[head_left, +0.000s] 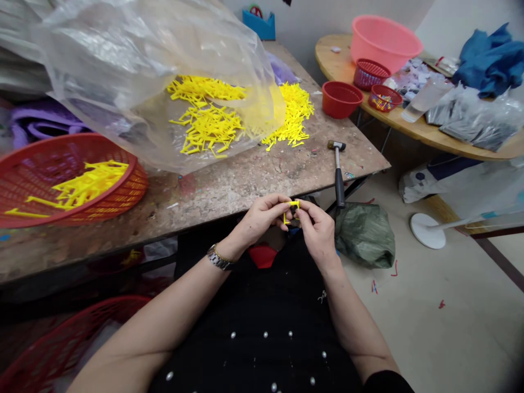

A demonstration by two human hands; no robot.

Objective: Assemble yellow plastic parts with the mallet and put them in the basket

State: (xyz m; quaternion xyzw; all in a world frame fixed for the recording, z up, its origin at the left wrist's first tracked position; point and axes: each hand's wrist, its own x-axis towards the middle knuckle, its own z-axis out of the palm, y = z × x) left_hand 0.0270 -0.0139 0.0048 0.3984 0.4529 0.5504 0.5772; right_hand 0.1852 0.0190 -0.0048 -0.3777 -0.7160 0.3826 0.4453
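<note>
Just off the table's front edge, my left hand (266, 214) and my right hand (316, 226) meet in front of my body. Both pinch small yellow plastic pieces (294, 203) that form a bent, frame-like shape between the fingertips. Whether it is one piece or two joined ones I cannot tell. Beyond my hands, a pile of yellow plastic pieces (292, 112) lies on the table. More of them spill inside a large clear plastic bag (135, 60). To the left, a red basket (137, 180) holds similar yellow pieces.
A hammer (338, 174) lies at the table's right edge, its handle overhanging. A red bowl (341, 101) stands at the far corner. The round wooden table (429, 128) bears a pink basin (382, 43) and small baskets. A dark green bag (364, 234) sits on the floor at right.
</note>
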